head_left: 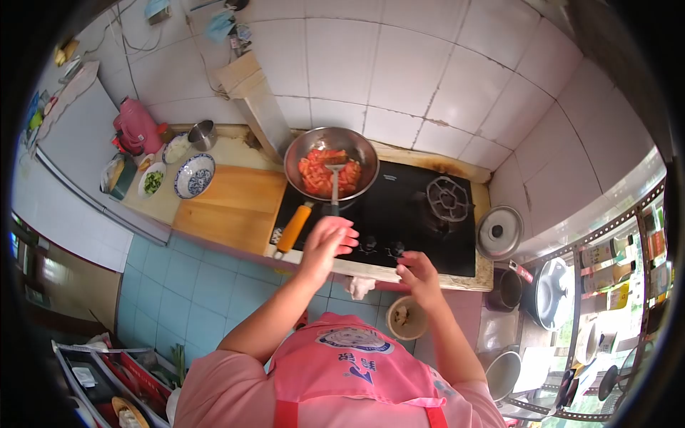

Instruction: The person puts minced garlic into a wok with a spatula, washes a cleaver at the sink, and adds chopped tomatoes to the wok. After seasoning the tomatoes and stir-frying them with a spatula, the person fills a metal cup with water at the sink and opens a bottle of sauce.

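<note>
A metal frying pan (291, 182) with an orange handle (292, 228) sits on the left of the black gas stove (407, 203). Chopped red tomatoes (314, 171) lie in it, with a spatula (335, 187) resting among them, its dark handle over the pan's near rim. My left hand (328, 241) is raised just below that handle, fingers apart and slightly blurred, with nothing visible in it. My right hand (419, 274) is at the stove's front edge. Its fingers are curled, thumb apart from the index finger, whose tip is close to a stove knob (397, 249).
Left of the stove are a wooden cutting board (225, 196), a blue-patterned bowl (194, 176), a plate of chopped greens (152, 181) and a pink thermos (135, 125). A pot lid (499, 232) leans at the stove's right. A bin (406, 318) stands below.
</note>
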Action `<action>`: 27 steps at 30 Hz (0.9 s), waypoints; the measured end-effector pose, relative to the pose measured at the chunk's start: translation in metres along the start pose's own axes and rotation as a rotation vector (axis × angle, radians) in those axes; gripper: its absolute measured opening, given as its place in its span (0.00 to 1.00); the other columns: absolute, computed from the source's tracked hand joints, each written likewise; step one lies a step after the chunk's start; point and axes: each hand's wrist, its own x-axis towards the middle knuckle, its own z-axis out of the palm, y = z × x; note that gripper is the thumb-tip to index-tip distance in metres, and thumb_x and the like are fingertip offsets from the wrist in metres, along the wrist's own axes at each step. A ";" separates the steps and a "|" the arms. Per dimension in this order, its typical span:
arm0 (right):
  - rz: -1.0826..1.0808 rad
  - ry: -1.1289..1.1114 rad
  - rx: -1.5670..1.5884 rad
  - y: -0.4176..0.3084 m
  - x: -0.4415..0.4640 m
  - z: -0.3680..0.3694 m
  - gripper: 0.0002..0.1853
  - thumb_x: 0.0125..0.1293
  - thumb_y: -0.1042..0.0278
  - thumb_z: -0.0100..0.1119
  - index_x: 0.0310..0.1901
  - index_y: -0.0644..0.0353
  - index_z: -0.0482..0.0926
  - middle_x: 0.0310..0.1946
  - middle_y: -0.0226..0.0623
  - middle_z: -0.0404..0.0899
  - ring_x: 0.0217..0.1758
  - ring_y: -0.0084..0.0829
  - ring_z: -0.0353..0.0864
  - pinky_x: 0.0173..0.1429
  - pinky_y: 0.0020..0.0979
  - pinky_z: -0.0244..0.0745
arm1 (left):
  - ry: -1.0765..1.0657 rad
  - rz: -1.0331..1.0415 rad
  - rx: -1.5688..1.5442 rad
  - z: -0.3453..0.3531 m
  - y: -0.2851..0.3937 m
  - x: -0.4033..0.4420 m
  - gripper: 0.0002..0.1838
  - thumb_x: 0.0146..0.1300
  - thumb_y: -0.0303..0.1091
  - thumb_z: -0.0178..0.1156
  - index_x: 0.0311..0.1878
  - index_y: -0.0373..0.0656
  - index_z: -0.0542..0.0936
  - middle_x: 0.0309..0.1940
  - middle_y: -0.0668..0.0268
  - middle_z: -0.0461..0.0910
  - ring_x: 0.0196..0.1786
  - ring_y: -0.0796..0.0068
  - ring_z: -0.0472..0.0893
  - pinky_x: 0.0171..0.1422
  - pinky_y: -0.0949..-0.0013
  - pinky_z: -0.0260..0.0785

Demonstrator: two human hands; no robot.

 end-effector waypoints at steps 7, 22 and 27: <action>0.207 -0.054 -0.145 -0.013 0.103 0.152 0.42 0.58 0.54 0.70 0.69 0.55 0.58 0.58 0.48 0.70 0.40 0.29 0.81 0.32 0.32 0.82 | 0.302 0.068 0.457 -0.175 -0.055 0.039 0.20 0.65 0.35 0.58 0.58 0.41 0.69 0.54 0.57 0.74 0.55 0.68 0.74 0.60 0.64 0.66; 0.256 0.132 -0.768 -0.087 0.123 0.093 0.24 0.49 0.67 0.69 0.47 0.64 0.73 0.32 0.48 0.81 0.31 0.38 0.83 0.38 0.34 0.77 | -0.167 -0.705 -0.114 -0.197 -0.034 0.059 0.24 0.71 0.46 0.53 0.63 0.49 0.59 0.47 0.58 0.79 0.39 0.68 0.82 0.35 0.64 0.79; -0.152 0.134 -0.986 -0.065 0.145 0.044 0.18 0.53 0.69 0.68 0.45 0.64 0.77 0.30 0.41 0.81 0.23 0.28 0.80 0.30 0.29 0.74 | -0.170 -0.710 -0.069 -0.191 -0.040 0.063 0.22 0.72 0.41 0.51 0.64 0.50 0.59 0.46 0.59 0.79 0.39 0.69 0.82 0.36 0.64 0.78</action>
